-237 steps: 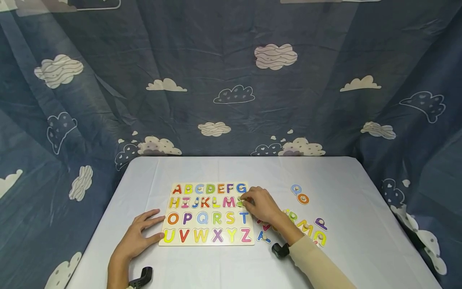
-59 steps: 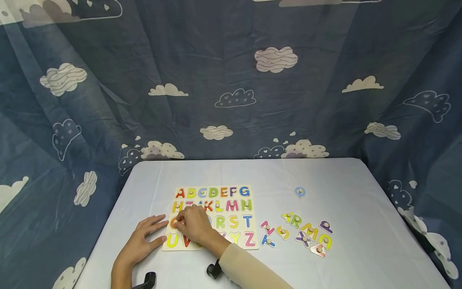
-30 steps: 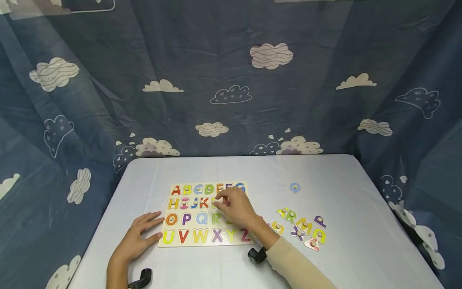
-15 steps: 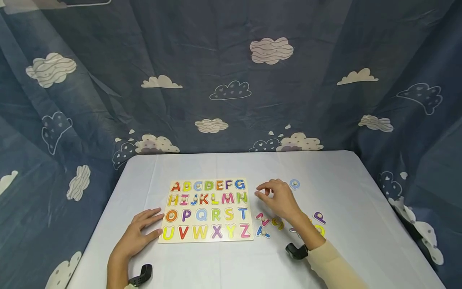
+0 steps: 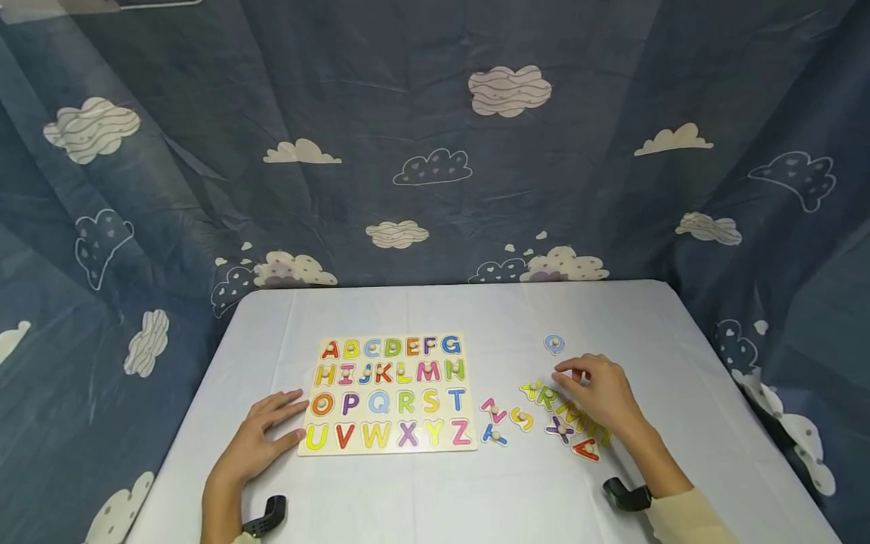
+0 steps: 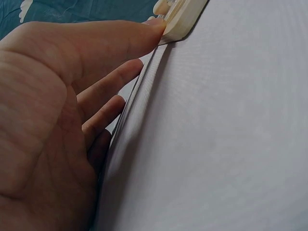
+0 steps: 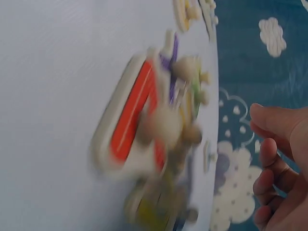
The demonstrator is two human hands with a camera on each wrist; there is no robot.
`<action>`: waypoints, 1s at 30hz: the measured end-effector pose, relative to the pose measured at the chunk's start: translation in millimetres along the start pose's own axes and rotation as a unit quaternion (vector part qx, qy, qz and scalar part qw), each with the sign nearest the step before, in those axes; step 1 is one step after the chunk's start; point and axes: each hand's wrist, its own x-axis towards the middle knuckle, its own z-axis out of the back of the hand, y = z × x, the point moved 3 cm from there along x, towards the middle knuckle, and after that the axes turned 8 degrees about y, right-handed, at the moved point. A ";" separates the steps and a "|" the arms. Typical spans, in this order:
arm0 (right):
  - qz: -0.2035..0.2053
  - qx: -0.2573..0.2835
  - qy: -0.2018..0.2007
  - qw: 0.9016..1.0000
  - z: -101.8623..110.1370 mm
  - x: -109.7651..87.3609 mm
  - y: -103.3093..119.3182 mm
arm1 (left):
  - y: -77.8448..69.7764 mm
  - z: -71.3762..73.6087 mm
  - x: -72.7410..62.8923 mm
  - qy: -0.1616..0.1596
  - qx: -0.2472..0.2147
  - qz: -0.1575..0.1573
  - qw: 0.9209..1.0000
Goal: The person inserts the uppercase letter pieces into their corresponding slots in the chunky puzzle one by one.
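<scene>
The wooden alphabet puzzle board [image 5: 367,387] lies left of the table's middle. Knobbed letter pieces sit in its two upper rows and in the O [image 5: 322,404] place; the other lower letters look flat. My left hand [image 5: 254,442] touches the board's left edge with extended fingers, and the left wrist view shows its thumb [image 6: 120,41] against a board corner. Above the loose pieces hovers my right hand [image 5: 605,389], fingers loosely bent, nothing between them. Beneath or beside it lie the red V [image 5: 586,450], purple X [image 5: 559,430] and green R [image 5: 546,398]; it covers some others.
Further left lie a pink Z [image 5: 494,411], yellow S [image 5: 522,418] and blue T [image 5: 494,435]. A blue Q [image 5: 553,344] lies alone behind the cluster. The white cloth-covered table [image 5: 408,499] ends at a dark cloud-patterned curtain [image 5: 435,211].
My right hand was at the N place, then set the loose O into the board. It has since moved right over the loose pieces. The left hand has stayed at the board's edge.
</scene>
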 end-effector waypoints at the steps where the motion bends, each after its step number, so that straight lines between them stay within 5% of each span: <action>1: -0.001 -0.003 -0.003 1.000 2.2 -3.1 -5.5 | 0.0 -0.4 0.1 0.000 0.000 0.001 1.000; 11: -0.046 -0.024 -0.005 0.999 25.8 -30.7 -49.0 | 2.2 -1.0 1.0 0.002 0.002 0.015 1.000; 20: -0.062 -0.023 0.073 0.995 20.1 -39.8 -58.4 | 4.8 -2.5 0.9 0.005 -0.006 0.010 1.000; 30: -0.056 -0.022 0.101 0.993 14.2 -42.2 -59.8 | 4.0 -1.4 0.6 0.001 0.001 0.011 1.000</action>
